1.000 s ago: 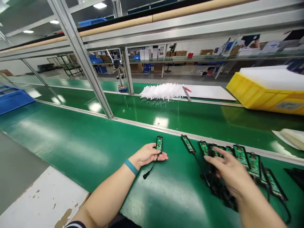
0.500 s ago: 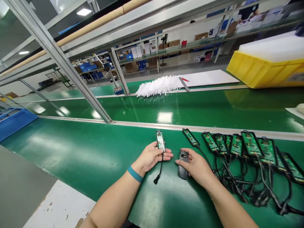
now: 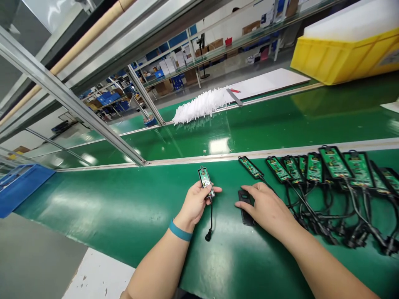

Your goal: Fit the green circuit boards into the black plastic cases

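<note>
My left hand (image 3: 195, 203) is closed on a green circuit board in a narrow black case (image 3: 205, 179), thumb pressed over its lower end. From the case a short black cable hangs down, ending in a round connector (image 3: 208, 236). A black plastic cover (image 3: 246, 214) with a small rectangular cutout lies on the green table to the right. Over it my right hand (image 3: 264, 205) is spread, thumb and index finger apart at the cover's upper part; the other fingers are hidden. Further right, several similar cased circuit boards (image 3: 314, 168) with black cables lie in an overlapping row.
A metal strip (image 3: 187, 158) runs along the table's back, with a slanted aluminium post (image 3: 102, 124) at left. Beyond lie a pile of white strips (image 3: 202, 104) and a ruler (image 3: 234, 97). A yellow bin (image 3: 339, 60) stands at back right, a blue tray (image 3: 28, 187) at left.
The black cover went from my right hand's grasp, tilted, to lying flat on the table, and the fingers spread. My left hand still holds the cased board. The head view has tilted.
</note>
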Action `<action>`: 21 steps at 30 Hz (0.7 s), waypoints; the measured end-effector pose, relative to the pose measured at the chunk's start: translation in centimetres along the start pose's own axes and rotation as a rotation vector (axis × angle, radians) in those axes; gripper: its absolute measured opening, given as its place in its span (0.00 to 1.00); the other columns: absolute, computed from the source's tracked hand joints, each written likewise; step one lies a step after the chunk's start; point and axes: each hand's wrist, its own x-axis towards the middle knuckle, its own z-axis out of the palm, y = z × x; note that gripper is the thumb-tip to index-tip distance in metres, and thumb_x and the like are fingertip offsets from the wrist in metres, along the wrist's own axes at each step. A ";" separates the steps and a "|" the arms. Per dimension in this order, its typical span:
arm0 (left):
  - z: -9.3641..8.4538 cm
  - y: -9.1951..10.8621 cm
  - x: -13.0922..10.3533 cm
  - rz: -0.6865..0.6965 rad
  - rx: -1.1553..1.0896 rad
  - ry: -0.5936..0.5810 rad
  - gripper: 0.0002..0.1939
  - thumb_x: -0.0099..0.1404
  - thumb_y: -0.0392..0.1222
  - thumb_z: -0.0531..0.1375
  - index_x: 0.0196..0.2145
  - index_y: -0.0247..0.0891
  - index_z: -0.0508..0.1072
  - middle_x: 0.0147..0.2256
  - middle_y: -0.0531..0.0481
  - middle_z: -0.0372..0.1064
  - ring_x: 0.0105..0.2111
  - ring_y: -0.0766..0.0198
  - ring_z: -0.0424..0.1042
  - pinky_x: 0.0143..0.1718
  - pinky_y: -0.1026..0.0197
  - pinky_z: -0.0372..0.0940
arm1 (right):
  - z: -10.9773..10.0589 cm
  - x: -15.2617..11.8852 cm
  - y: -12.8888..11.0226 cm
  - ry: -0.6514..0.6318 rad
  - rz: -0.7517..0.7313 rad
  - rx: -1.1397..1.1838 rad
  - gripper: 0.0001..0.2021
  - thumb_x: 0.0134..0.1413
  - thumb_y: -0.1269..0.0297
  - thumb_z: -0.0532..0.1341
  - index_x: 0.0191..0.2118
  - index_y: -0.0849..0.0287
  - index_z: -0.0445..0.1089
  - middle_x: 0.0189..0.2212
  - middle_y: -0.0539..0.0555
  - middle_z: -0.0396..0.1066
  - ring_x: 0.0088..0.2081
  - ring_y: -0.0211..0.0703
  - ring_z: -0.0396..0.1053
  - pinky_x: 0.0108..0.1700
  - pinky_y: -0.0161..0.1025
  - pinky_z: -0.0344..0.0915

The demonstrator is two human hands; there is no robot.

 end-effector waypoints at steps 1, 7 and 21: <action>0.1 0.0 -0.1 0.003 -0.025 -0.002 0.16 0.58 0.44 0.65 0.39 0.32 0.69 0.36 0.40 0.76 0.24 0.71 0.64 0.25 0.67 0.55 | -0.3 -0.1 -0.4 0.052 0.009 0.029 0.23 0.46 0.51 0.66 0.47 0.58 0.73 0.39 0.58 0.69 0.41 0.52 0.69 0.43 0.43 0.65; 0.9 -0.4 -0.9 0.043 -0.162 -0.022 0.13 0.57 0.40 0.66 0.38 0.33 0.70 0.35 0.44 0.75 0.32 0.64 0.73 0.40 0.59 0.64 | -0.7 -2.4 -5.0 0.063 -0.096 0.511 0.13 0.61 0.56 0.53 0.37 0.56 0.72 0.30 0.53 0.71 0.30 0.41 0.67 0.33 0.37 0.63; 0.0 -1.7 -1.5 -0.007 0.137 0.081 0.15 0.53 0.45 0.68 0.32 0.34 0.71 0.26 0.53 0.69 0.25 0.69 0.66 0.27 0.67 0.60 | 1.9 -3.8 -6.4 -0.005 -0.029 0.660 0.07 0.58 0.65 0.56 0.34 0.58 0.72 0.29 0.50 0.72 0.32 0.38 0.67 0.35 0.33 0.61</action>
